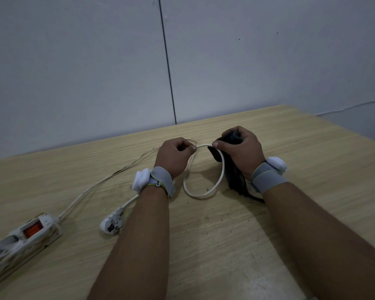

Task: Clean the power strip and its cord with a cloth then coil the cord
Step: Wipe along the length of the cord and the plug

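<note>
The cord is a thin white cable, and a short stretch of it bridges the two hands above the counter. The left hand is curled shut, pinching the cord between thumb and forefinger. The right hand is closed around a dark cloth, its thumb pressing the cord against the cloth, so both are gripped together. Below and between the hands the cord hangs in one loose loop that rests on the counter near the wrists. From the left hand one run trails away to the left to the strip, which lies well apart from the hands at the near left. The plug lies just beside the left forearm, its lead passing under that wrist.

The cord looks light and limp enough to bend into a loop, yet springy: the loop holds a rounded shape instead of collapsing, so coils will probably want to open unless held. Its jacket appears smooth, so it should slide through the cloth under a firm pinch. Taking it close to the cloth, as the left hand does, keeps the stretch taut for wiping. The strip looks rigid and heavier, marked with grime, and is best held by its long sides. Dark specks lie on the counter near the forearms. Wiping seems to be under way; coiling appears not yet properly begun.
</note>
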The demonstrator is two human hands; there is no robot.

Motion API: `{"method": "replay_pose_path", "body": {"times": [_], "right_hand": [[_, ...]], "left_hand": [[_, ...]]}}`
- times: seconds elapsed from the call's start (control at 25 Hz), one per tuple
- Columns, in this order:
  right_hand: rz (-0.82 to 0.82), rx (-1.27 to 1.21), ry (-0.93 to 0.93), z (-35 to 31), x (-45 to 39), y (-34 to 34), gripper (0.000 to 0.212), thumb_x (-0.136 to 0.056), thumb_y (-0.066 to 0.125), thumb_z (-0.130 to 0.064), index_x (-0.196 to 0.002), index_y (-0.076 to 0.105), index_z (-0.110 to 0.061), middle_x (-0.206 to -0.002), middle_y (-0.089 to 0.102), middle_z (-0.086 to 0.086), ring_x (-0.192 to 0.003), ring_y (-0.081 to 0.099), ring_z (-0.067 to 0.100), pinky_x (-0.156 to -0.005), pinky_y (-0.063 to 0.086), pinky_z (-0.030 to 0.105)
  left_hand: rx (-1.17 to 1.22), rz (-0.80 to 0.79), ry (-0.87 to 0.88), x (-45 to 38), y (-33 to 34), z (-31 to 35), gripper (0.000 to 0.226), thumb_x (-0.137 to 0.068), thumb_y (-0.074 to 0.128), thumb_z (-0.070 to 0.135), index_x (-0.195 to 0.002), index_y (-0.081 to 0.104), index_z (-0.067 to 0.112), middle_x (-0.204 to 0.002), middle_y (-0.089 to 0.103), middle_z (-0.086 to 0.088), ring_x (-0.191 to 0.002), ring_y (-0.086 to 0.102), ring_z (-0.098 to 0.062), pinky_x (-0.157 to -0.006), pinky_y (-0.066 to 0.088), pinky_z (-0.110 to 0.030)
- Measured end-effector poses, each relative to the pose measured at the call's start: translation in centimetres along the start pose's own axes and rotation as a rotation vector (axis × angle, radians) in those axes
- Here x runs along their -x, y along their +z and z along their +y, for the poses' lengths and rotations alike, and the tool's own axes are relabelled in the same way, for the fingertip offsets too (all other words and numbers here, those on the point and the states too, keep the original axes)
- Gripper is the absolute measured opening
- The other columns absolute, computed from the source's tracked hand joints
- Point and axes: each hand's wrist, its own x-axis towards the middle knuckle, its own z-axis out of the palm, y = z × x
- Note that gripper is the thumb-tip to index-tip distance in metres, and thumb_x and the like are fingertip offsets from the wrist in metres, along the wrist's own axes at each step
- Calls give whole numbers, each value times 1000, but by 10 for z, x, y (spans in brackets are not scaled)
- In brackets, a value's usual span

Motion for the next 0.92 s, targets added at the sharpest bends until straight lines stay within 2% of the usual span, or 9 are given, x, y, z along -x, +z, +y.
{"method": "replay_pose_path", "body": {"times": [0.12,0.2,0.32,0.44,0.6,0.8,0.92], "right_hand": [[39,-67,19,2,-3,-2,24,-64,84,-23,-78,66,-17,-78,72,6,-73,70,25,-67,59,40],[69,-90,35,2,-5,-4,19,-68,81,-26,-78,67,-18,-81,72,8,-78,70,26,-73,59,44],[132,-137,65,2,-7,-5,12,-74,76,-29,-76,65,-22,-86,71,10,-84,68,30,-76,57,51],[181,-110,85,1,-8,-5,11,-77,73,-31,-75,63,-26,-87,70,6,-85,67,27,-77,57,47],[44,43,76,5,-3,3,12,-80,71,-31,-78,63,-23,-82,70,1,-80,67,22,-72,56,36],[-204,85,169,5,-1,5,17,-78,72,-33,-78,68,-17,-78,69,6,-80,66,28,-79,52,40],[-160,128,136,2,-1,2,20,-76,74,-37,-75,69,-17,-72,69,0,-72,66,20,-70,52,32]], "left_hand": [[-8,-11,-2,0,-2,-1,12,-89,66,24,-78,71,20,-62,61,8,-56,53,-7,-49,39,-12],[-13,-21,-1,0,-1,-1,12,-88,66,24,-78,71,20,-62,61,8,-55,52,-6,-46,37,-9],[-21,-31,-5,0,0,-2,12,-88,67,25,-78,71,19,-63,61,7,-56,52,-6,-50,39,-15],[-8,-21,0,0,0,-2,11,-88,66,24,-80,71,18,-64,61,6,-57,53,-7,-49,38,-11],[6,-12,12,1,0,-1,12,-88,66,24,-81,72,17,-64,61,7,-57,54,-5,-47,36,-7],[0,-8,3,0,-1,-1,11,-88,66,24,-81,72,17,-64,62,7,-59,54,-6,-53,40,-14],[1,-47,0,0,-1,-2,11,-88,66,25,-79,71,19,-63,60,8,-51,50,0,-47,36,-9]]}}
